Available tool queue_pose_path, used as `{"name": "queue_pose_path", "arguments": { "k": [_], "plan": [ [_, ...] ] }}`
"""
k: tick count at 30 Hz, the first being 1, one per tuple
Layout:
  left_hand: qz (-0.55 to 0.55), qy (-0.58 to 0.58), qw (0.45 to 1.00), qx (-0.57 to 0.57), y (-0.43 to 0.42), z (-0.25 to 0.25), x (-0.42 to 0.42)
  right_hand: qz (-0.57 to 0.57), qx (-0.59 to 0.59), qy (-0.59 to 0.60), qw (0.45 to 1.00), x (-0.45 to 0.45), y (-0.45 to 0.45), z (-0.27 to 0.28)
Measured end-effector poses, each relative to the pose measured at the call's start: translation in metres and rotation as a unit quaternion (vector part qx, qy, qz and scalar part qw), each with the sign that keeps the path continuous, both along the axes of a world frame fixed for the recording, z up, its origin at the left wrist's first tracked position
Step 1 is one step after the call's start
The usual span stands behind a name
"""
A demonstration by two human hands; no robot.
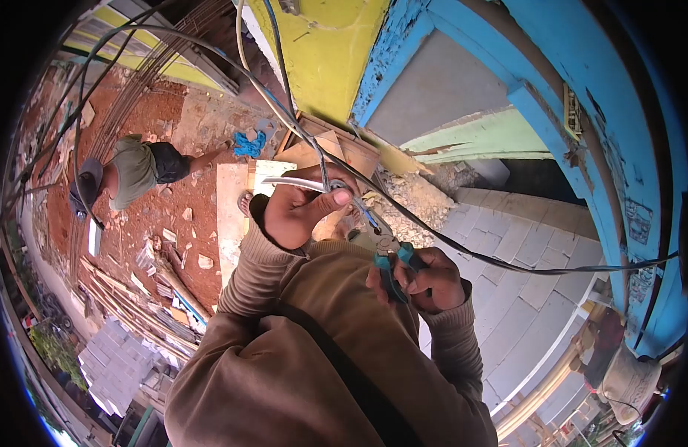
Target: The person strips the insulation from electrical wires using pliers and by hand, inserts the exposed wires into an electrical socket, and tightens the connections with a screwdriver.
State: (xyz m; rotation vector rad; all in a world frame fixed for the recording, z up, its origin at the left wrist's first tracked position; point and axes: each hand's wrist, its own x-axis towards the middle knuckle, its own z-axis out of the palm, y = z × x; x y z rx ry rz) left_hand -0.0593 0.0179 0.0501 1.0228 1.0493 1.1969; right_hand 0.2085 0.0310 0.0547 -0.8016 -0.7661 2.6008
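Note:
My left hand (303, 212) is closed, with the thumb pressing on electrical cables (326, 175) near my chest. A white cable end (293, 181) juts out to the left beside the thumb. My right hand (431, 281) grips pliers (386, 244) by their teal and black handles. Their metal jaws point up toward my left hand, where a short blue wire (371, 217) shows beside them. I cannot tell whether the jaws bite on it. A black cable (463, 249) passes over the pliers and runs off to the right.
A blue-painted frame (538, 112) and a yellow wall (333, 52) stand ahead. Grey blocks (534, 246) lie on the right, with rubble (411, 197) beside them. Another person (135, 171) is on the red soil at left, near wood scraps (128, 298). Loose cables hang overhead.

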Motion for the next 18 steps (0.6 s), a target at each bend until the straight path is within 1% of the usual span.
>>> {"name": "queue_pose_path", "arguments": {
  "k": [1,2,4,6,7,8,9,10,11,12,13,14,15,16,17,18],
  "plan": [
    [-0.002,0.000,1.000,0.000,-0.001,-0.001,-0.001,0.002,-0.073,0.037,0.997,-0.001,-0.001,-0.001],
    [-0.002,-0.017,1.000,0.010,-0.001,-0.004,-0.001,0.000,-0.074,0.038,0.997,-0.002,-0.003,-0.002],
    [-0.004,-0.034,0.999,0.019,-0.002,-0.010,-0.001,0.006,-0.136,0.070,0.988,-0.003,-0.007,-0.006],
    [-0.014,-0.079,0.996,0.046,0.000,-0.015,-0.001,-0.011,-0.126,0.068,0.990,-0.007,-0.010,-0.005],
    [-0.016,-0.078,0.996,0.046,0.000,-0.020,-0.001,-0.025,-0.115,0.065,0.991,-0.009,-0.011,-0.005],
    [-0.005,-0.126,0.991,0.053,-0.001,-0.027,-0.001,-0.026,-0.114,0.067,0.991,-0.011,-0.012,-0.009],
    [0.005,-0.173,0.983,0.061,-0.001,-0.028,-0.001,-0.072,-0.018,0.002,0.997,-0.014,-0.013,-0.016],
    [0.002,-0.172,0.983,0.061,-0.002,-0.026,-0.002,-0.119,0.079,-0.062,0.988,-0.015,-0.015,-0.020],
    [0.038,-0.160,0.984,0.068,-0.002,-0.022,-0.002,-0.121,0.081,-0.061,0.987,-0.013,-0.017,-0.020],
    [0.076,-0.148,0.983,0.078,-0.002,-0.018,-0.002,-0.128,0.132,-0.105,0.977,-0.012,-0.019,-0.015],
    [0.077,-0.148,0.983,0.081,-0.003,-0.015,0.000,-0.134,0.182,-0.147,0.963,-0.011,-0.020,-0.013],
    [0.121,-0.125,0.983,0.066,-0.005,-0.012,0.002,-0.131,0.241,-0.133,0.952,-0.010,-0.020,-0.013],
    [0.162,-0.102,0.980,0.051,-0.006,-0.009,0.005,-0.134,0.241,-0.133,0.952,-0.013,-0.020,-0.010],
    [0.182,-0.093,0.978,0.047,-0.005,-0.006,0.010,-0.143,0.216,-0.095,0.961,-0.019,-0.019,-0.004],
    [0.177,-0.094,0.979,0.048,-0.005,-0.004,0.015,-0.152,0.190,-0.057,0.968,-0.024,-0.019,-0.001],
    [0.204,-0.062,0.975,0.058,-0.004,-0.002,0.022,-0.156,0.192,-0.058,0.967,-0.026,-0.022,-0.004]
  ]
}}
